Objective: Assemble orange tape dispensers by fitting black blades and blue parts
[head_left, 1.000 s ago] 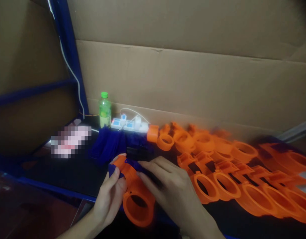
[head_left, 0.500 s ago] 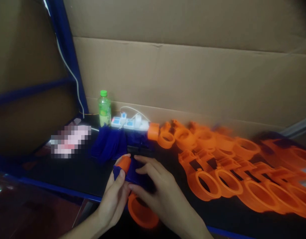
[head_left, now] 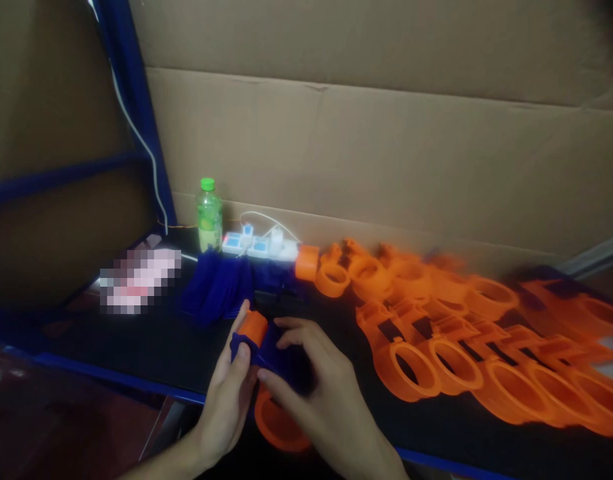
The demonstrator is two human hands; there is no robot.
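Left hand (head_left: pixel 226 400) closed round orange part (head_left: pixel 253 327), 6 o'clock in view; right hand (head_left: pixel 331 393) half-curled at blue piece (head_left: pixel 284 360) against it, can't tell if pinching. Blue could skew or slip if the left thumb eases. Black desk (head_left: pixel 151 360), ringed pieces (head_left: pixel 406 370) at 4 o'clock, cardboard wall (head_left: pixel 361 147) at 12.

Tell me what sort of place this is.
Probably a workbench in a small workshop: matching orange parts lie in rows on a dark tabletop, with a pile of blue pieces and a power strip nearby.
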